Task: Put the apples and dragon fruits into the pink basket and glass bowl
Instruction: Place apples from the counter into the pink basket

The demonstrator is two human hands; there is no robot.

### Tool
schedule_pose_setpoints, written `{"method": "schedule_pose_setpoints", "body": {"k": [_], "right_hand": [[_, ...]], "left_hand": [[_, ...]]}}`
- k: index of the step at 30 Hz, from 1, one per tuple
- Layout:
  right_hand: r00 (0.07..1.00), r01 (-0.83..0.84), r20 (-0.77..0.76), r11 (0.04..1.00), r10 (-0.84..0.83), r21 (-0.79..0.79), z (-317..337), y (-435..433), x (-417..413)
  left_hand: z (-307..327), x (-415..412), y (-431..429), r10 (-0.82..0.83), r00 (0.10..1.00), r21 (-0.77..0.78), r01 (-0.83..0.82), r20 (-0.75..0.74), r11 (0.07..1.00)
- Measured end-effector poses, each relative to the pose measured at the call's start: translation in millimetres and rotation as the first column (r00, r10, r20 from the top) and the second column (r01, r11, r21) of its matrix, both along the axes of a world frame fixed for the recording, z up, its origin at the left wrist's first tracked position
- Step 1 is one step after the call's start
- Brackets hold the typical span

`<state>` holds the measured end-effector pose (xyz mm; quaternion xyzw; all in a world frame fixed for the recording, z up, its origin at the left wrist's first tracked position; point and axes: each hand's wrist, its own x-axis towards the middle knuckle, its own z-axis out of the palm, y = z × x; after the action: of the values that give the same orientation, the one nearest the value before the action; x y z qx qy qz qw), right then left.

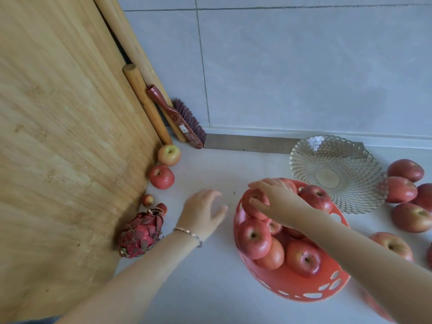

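Head view: pale grey surface point(210, 281) meets a tiled wall point(304, 66), big bamboo board point(58, 136) at left. Right hand point(278, 197) grips an apple point(253, 194) at the rim of the pink basket point(292, 289), glass bowl point(336, 160) just behind. Left hand point(203, 213) hovers, fingers spread loose, near the dragon fruit point(140, 232).
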<state>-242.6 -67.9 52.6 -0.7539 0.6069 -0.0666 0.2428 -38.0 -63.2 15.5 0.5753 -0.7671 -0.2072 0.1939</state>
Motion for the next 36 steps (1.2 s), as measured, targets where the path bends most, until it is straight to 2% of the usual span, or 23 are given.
{"method": "schedule_pose_setpoints", "body": {"k": [3, 6, 8, 10, 12, 15, 18, 21, 24, 28, 31, 36], "right_hand": [[0.992, -0.002, 0.128, 0.999, -0.003, 0.035, 12, -17, 24], [0.99, -0.082, 0.115, 0.996, 0.079, 0.022, 11, -42, 52], [0.987, -0.121, 0.11, 0.991, 0.115, 0.054, 10, -61, 71], [0.984, -0.173, 0.066, 0.979, 0.167, 0.103, 3, -84, 96], [0.973, -0.227, -0.007, 0.963, 0.23, 0.143, -7, -103, 117], [0.938, -0.293, -0.141, 0.941, 0.317, 0.172, -31, -139, 152], [0.903, -0.316, -0.26, 0.939, 0.341, 0.135, -46, -174, 183], [0.871, -0.353, -0.325, 0.93, 0.368, 0.108, -50, -201, 207], [0.826, -0.414, -0.352, 0.898, 0.44, 0.15, -53, -216, 222], [0.852, -0.396, -0.316, 0.908, 0.418, 0.134, -62, -218, 223], [0.923, -0.245, -0.272, 0.96, 0.273, 0.132, -70, -202, 202], [0.996, -0.035, -0.072, 0.986, 0.047, 0.164, -52, -148, 139]], "left_hand": [[1, 43, -47, 0.219, 0.966, 0.14, -0.237, 0.136, 0.961], [2, 75, -87, 0.37, 0.893, 0.257, -0.432, 0.256, 0.865], [-3, 85, -104, 0.36, 0.859, 0.301, -0.475, 0.365, 0.827], [-12, 92, -117, 0.278, 0.833, 0.365, -0.477, 0.479, 0.799], [-23, 93, -123, 0.229, 0.82, 0.385, -0.468, 0.525, 0.795], [-45, 100, -132, 0.267, 0.824, 0.392, -0.49, 0.5, 0.779], [-59, 105, -136, 0.304, 0.846, 0.421, -0.491, 0.437, 0.763], [-64, 105, -136, 0.319, 0.846, 0.388, -0.49, 0.427, 0.78], [-68, 105, -134, 0.335, 0.847, 0.361, -0.49, 0.413, 0.794], [-69, 106, -133, 0.364, 0.843, 0.351, -0.505, 0.396, 0.788], [-67, 105, -133, 0.36, 0.845, 0.346, -0.499, 0.395, 0.794], [-46, 97, -130, 0.343, 0.837, 0.42, -0.519, 0.425, 0.744]]}}
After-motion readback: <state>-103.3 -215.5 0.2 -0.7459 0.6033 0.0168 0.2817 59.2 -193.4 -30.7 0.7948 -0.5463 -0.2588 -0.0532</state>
